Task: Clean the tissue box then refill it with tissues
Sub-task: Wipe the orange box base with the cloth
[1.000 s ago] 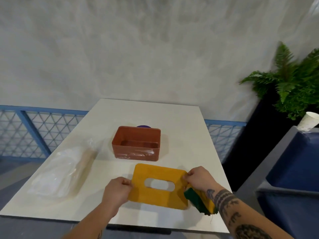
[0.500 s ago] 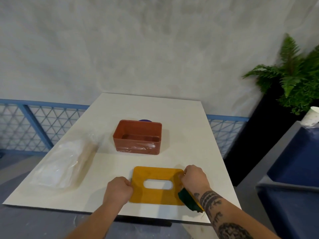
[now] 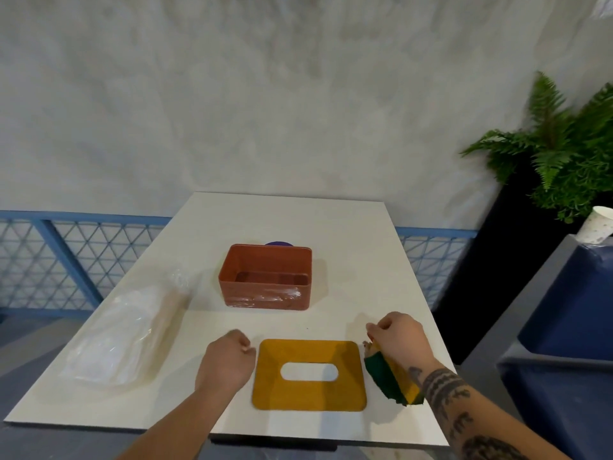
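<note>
- There was one brown box (image 3: 239, 293).
- There was one yellow lid (image 3: 310, 395).
- There was one bag of tissues (image 3: 122, 336).
- There was one cloth (image 3: 388, 381).
- There were two hands: the left hand (image 3: 225, 361) and the right hand (image 3: 398, 336).
- There was one table (image 3: 282, 220), one plant (image 3: 557, 151) and one paper cup (image 3: 598, 225).

I'm seeing the yellow lid (image 3: 308, 396) looking matt and the pale table (image 3: 282, 220) smooth. My right hand (image 3: 398, 336) is gripping a green-and-yellow sponge (image 3: 391, 381), while glossy clear film is wrapping the tissues (image 3: 122, 330).
</note>
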### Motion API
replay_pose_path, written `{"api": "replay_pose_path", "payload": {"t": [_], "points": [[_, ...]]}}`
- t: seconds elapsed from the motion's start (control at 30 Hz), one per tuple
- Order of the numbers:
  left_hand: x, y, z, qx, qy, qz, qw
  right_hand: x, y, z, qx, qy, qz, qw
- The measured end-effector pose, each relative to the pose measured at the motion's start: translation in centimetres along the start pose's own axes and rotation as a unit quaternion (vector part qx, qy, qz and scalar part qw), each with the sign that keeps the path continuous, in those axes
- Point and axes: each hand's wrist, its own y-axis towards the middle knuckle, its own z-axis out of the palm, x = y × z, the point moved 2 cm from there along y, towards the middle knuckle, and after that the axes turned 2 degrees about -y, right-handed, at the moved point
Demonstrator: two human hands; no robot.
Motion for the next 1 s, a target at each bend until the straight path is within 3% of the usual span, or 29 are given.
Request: {"api": "replay_pose_path", "payload": {"t": [0.1,0.23,0.4,0.6,0.7,0.83,1.0], "points": [[-1.9,2.1,-2.7,-0.095,-0.062,0.104,0.988,0.1,0.5,0.1,0.033,0.146,0.08,0.985],[-3.3,6.4,-4.9,-0.128,0.021,0.25,0.959,1.3,0.3,0.4,0.12,0.319,0.167,0.925],[-4.6,10.6,-4.7,0.004,0.185,0.309,0.933,4.4,0.2,1.1,0.188,0.394,0.159,0.885],[-5.3,12.7,-4.5,0.15,0.231,0.273,0.922,7.7,1.0,2.6,0.171,0.426,0.093,0.884],[-5.6,13.9,-4.7,0.152,0.195,0.268,0.931,9.0,1.3,3.6,0.133,0.405,0.068,0.902],[-7.4,15.4,-6.0,0.122,0.111,0.256,0.953,11.4,1.1,4.3,-0.009,0.345,-0.002,0.938],[-9.3,16.8,-7.4,0.109,0.028,0.253,0.961,16.3,1.5,3.9,-0.151,0.237,-0.1,0.955]]}}
